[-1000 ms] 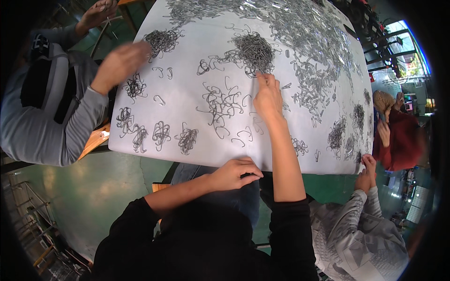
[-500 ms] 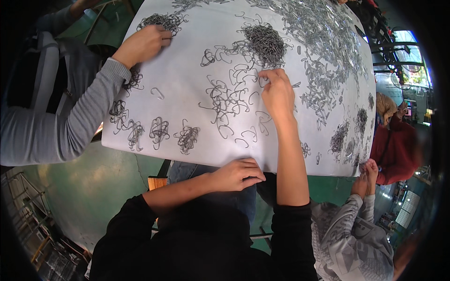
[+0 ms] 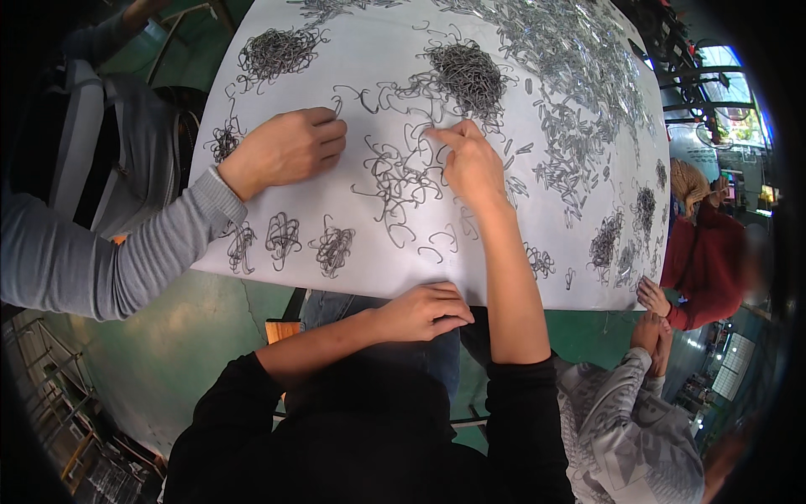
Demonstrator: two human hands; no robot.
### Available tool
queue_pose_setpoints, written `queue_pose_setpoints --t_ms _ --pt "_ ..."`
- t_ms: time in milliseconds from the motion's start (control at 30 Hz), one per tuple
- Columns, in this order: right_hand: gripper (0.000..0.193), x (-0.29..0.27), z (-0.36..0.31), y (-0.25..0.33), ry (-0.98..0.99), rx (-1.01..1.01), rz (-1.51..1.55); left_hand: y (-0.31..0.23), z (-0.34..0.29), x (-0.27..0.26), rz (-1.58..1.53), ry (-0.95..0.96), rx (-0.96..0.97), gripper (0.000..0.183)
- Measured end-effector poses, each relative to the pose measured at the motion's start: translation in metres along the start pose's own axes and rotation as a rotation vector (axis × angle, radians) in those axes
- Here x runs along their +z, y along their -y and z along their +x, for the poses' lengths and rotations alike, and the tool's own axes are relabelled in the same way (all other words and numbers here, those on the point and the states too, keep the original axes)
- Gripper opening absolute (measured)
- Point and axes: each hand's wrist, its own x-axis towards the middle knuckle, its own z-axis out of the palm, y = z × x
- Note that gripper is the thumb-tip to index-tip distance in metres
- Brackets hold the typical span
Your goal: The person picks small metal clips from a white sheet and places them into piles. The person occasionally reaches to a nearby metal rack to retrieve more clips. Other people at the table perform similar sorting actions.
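Note:
My right hand [image 3: 472, 165] reaches over the white tabletop [image 3: 277, 181]. Its index finger stretches left onto the edge of a loose spread of bent metal S-shaped hooks [image 3: 399, 181], the other fingers partly bent; no hook shows gripped in it. Just beyond lies a dense heap of the same hooks [image 3: 467, 74]. At the table's front edge my left hand [image 3: 426, 312] rests with curled fingers; whatever it may hold is hidden. Small bundles of hooks [image 3: 334, 248] lie near that edge, to the left.
A co-worker's hand [image 3: 294, 147] in a grey sleeve hovers at left, near another hook pile [image 3: 277, 55]. Many small shiny metal pieces [image 3: 579, 76] cover the far right. Other people's hands [image 3: 653, 298] are at the right corner, beside more hook piles [image 3: 604, 239].
My right hand has moved left, its index finger now farther into the loose hooks. The co-worker's hand at left has left the far pile and come nearer and rightward. My left hand stays put.

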Motion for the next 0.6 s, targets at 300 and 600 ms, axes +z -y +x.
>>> queue_pose_setpoints --t_ms 300,600 --pt "0.014 -0.006 0.031 -0.010 0.062 0.004 0.082 -0.003 0.001 -0.002 0.010 0.010 0.002 0.011" --pt "0.002 0.000 0.052 0.019 0.321 -0.318 -0.176 -0.004 0.000 -0.002 0.029 0.008 -0.003 0.012"
